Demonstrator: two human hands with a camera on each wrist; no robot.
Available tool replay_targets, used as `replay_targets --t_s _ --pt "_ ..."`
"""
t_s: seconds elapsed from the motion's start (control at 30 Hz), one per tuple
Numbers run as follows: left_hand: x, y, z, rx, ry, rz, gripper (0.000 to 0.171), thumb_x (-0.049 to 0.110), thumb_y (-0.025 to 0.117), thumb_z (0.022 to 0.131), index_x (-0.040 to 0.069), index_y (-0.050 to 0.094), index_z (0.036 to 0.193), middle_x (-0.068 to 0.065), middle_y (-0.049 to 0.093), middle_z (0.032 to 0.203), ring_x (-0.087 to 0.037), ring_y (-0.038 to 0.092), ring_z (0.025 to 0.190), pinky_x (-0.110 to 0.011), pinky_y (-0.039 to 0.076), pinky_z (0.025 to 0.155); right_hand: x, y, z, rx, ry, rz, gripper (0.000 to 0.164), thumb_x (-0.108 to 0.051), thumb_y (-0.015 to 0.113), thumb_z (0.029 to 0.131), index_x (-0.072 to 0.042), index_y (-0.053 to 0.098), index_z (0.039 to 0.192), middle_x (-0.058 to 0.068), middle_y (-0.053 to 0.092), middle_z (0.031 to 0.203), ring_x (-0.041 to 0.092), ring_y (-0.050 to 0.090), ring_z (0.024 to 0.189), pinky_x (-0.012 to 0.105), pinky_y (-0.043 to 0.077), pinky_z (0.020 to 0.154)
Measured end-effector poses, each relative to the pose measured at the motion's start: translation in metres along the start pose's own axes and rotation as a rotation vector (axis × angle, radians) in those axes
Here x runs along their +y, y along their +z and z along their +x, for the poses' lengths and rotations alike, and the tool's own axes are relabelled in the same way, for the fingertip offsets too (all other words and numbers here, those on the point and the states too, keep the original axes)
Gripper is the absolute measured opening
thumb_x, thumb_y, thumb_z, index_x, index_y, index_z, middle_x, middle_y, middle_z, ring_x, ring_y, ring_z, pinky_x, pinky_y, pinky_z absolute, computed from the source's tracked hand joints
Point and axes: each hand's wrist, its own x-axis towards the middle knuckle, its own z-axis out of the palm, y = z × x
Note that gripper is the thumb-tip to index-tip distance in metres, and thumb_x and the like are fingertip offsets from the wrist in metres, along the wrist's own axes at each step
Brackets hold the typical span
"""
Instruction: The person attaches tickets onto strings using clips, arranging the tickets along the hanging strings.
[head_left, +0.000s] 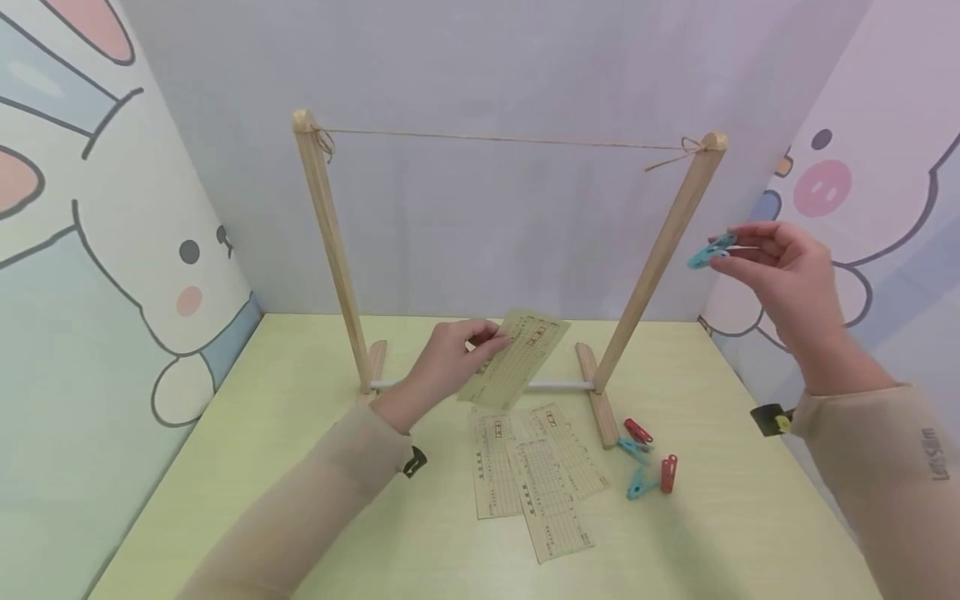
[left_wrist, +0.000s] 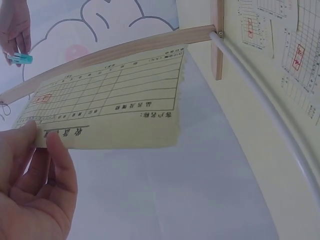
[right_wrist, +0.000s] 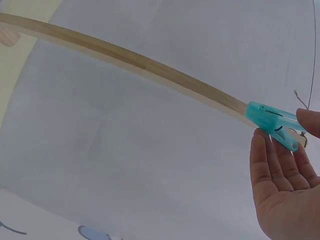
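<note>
My left hand (head_left: 457,354) pinches a yellowish printed receipt slip (head_left: 521,358) by its edge, raised over the table inside the wooden frame. Ruled lines and a red stamp show on the slip (left_wrist: 115,100) in the left wrist view. Out to the right, beside the frame's right post, my right hand (head_left: 795,279) pinches a teal clothespin (head_left: 711,250) between thumb and fingers. In the right wrist view the clothespin (right_wrist: 272,122) has its handle ends at the thumb and fingertips. Three more slips (head_left: 551,517) lie overlapping on the table below the left hand.
A wooden frame with a left post (head_left: 333,242) and right post (head_left: 660,258) carries a twine line (head_left: 495,138) across its top. A white rod (head_left: 562,385) joins its feet. Red clothespins (head_left: 669,473) and teal clothespins (head_left: 641,483) lie right of the slips on the table (head_left: 247,467).
</note>
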Motion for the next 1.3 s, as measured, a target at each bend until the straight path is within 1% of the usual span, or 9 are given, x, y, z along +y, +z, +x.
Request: replay_targets --t_s 0.17,0.3,0.37,0.53,0.63,0.8,0.87,1.07,1.3 --pt "0.015 -0.006 0.016 -0.009 0.059 -0.007 0.017 0.026 0.061 0.091 0.012 0.070 0.094 0.005 0.069 0.082 -0.006 0.059 0.071 -0.022 0.050 0.057 -0.019 -0.005 0.013 -0.015 0.004 0.064 0.032 0.001 0.072 0.077 -0.004 0.059 0.106 -0.003 0.069 0.090 0.004 0.065 0.082 0.008 0.047 0.074" --pt "0.027 -0.008 0.027 -0.024 0.107 0.000 0.015 0.026 0.060 0.091 0.013 0.069 0.092 0.005 0.069 0.082 -0.005 0.060 0.072 -0.022 0.049 0.058 -0.034 -0.010 0.021 -0.008 0.003 -0.044 0.032 0.000 0.072 0.077 -0.006 0.059 0.106 -0.007 0.067 0.093 0.002 0.065 0.080 0.006 0.045 0.075" --pt "0.033 -0.009 0.032 -0.037 0.113 0.008 0.015 0.026 0.060 0.091 0.013 0.069 0.091 0.005 0.068 0.082 -0.004 0.059 0.073 -0.021 0.049 0.058 -0.042 -0.012 0.026 0.004 -0.002 -0.093 0.032 0.000 0.072 0.077 -0.008 0.059 0.106 -0.009 0.068 0.094 0.001 0.065 0.078 0.005 0.043 0.069" --pt "0.046 -0.012 0.043 -0.075 0.094 -0.020 0.014 0.026 0.060 0.091 0.014 0.068 0.090 0.004 0.067 0.081 -0.007 0.058 0.070 -0.023 0.049 0.056 -0.056 -0.013 0.036 -0.002 -0.008 -0.055 0.033 0.002 0.073 0.076 -0.008 0.058 0.104 -0.007 0.070 0.088 0.003 0.065 0.074 0.004 0.043 0.071" --pt "0.053 -0.014 0.051 -0.092 0.086 -0.054 0.015 0.027 0.060 0.091 0.014 0.067 0.091 0.003 0.065 0.080 -0.010 0.057 0.068 -0.024 0.051 0.054 -0.062 -0.013 0.043 -0.005 -0.005 -0.030 0.036 0.000 0.074 0.075 -0.006 0.059 0.106 -0.004 0.070 0.088 0.005 0.066 0.074 0.007 0.044 0.081" --pt "0.063 -0.015 0.063 -0.111 0.075 -0.094 0.015 0.026 0.060 0.091 0.013 0.067 0.092 0.001 0.064 0.081 -0.013 0.056 0.066 -0.026 0.052 0.054 -0.072 -0.012 0.053 0.016 0.004 0.055 0.039 -0.001 0.076 0.073 -0.006 0.063 0.109 0.000 0.070 0.090 0.009 0.067 0.074 0.014 0.050 0.075" --pt "0.067 -0.015 0.068 -0.109 0.070 -0.103 0.015 0.026 0.060 0.091 0.013 0.067 0.092 0.001 0.064 0.080 -0.015 0.056 0.063 -0.028 0.052 0.054 -0.077 -0.011 0.057 0.013 0.002 0.100 0.037 0.001 0.075 0.073 -0.005 0.066 0.108 0.002 0.071 0.089 0.011 0.068 0.072 0.015 0.051 0.068" --pt "0.075 -0.020 0.086 -0.077 0.067 -0.131 0.013 0.025 0.061 0.090 0.013 0.068 0.090 0.002 0.066 0.078 -0.015 0.054 0.055 -0.033 0.052 0.054 -0.090 -0.007 0.070 -0.026 0.035 0.131 0.031 0.006 0.074 0.073 -0.002 0.069 0.103 0.002 0.072 0.087 0.011 0.068 0.070 0.016 0.051 0.070" --pt "0.093 -0.024 0.108 -0.046 0.036 -0.209 0.016 0.025 0.062 0.090 0.011 0.068 0.093 0.000 0.067 0.080 -0.014 0.057 0.065 -0.034 0.052 0.055 -0.099 0.001 0.079 -0.038 0.047 0.069 0.033 0.000 0.076 0.072 -0.003 0.069 0.105 0.000 0.071 0.090 0.010 0.068 0.074 0.010 0.047 0.078"
